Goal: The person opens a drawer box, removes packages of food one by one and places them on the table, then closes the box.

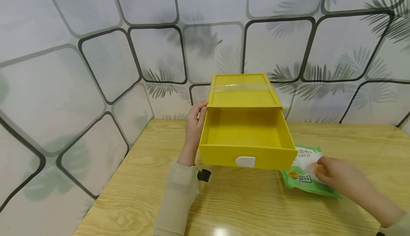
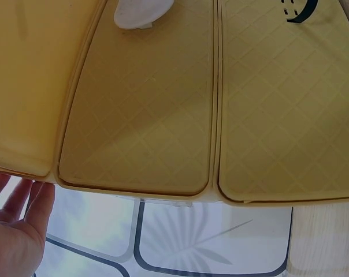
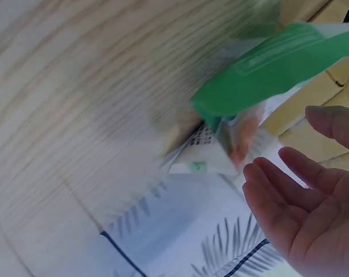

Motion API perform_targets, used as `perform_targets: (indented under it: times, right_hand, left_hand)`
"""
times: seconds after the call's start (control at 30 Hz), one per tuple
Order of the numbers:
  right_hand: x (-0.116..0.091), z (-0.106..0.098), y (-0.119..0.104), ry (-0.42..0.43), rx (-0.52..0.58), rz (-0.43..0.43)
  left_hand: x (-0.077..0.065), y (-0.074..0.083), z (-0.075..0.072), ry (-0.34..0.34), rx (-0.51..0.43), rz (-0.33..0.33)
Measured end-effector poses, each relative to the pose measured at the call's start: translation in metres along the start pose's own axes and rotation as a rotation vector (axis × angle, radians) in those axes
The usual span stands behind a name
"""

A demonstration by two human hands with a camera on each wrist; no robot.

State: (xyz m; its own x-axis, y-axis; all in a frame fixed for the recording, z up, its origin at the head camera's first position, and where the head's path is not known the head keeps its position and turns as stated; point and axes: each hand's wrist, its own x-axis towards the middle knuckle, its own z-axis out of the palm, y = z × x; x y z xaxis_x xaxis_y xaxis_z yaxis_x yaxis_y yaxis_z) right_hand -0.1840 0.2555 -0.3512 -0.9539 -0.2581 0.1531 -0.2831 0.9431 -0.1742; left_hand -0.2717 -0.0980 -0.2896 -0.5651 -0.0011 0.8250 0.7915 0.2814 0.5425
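A yellow drawer unit [image 1: 241,92] stands on the table with its top drawer [image 1: 245,157] pulled out and nothing visible inside. My left hand [image 1: 194,124] rests against the unit's left side; in the left wrist view its fingers [image 2: 40,208] lie straight against an edge of the unit. At the right, a green and white packet marked starch [image 1: 302,164] lies on the table, partly behind the drawer's front corner. Over that packet hovers my right hand [image 1: 341,177]. In the right wrist view its loosely bent fingers [image 3: 273,202] are apart from the packet's green end [image 3: 267,75].
The wooden table [image 1: 137,193] runs back to a wall covering [image 1: 275,51] with leaf and rounded-square patterns. Clear tape [image 1: 241,87] crosses the unit's top. A white tab handle [image 1: 245,161] sits on the drawer front. Lower yellow tiers [image 2: 145,115] show in the left wrist view.
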Motion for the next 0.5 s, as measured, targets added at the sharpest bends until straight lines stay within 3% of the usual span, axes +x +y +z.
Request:
perform_targets:
  times: [0.17, 0.5]
  right_hand:
    - [-0.003, 0.004, -0.012, -0.032, 0.029, -0.055]
    - [-0.007, 0.016, -0.024, -0.032, 0.021, -0.129]
  left_hand:
    - [0.000, 0.012, 0.000, 0.008, -0.001, -0.013]
    - [0.000, 0.012, 0.000, 0.001, -0.018, -0.010]
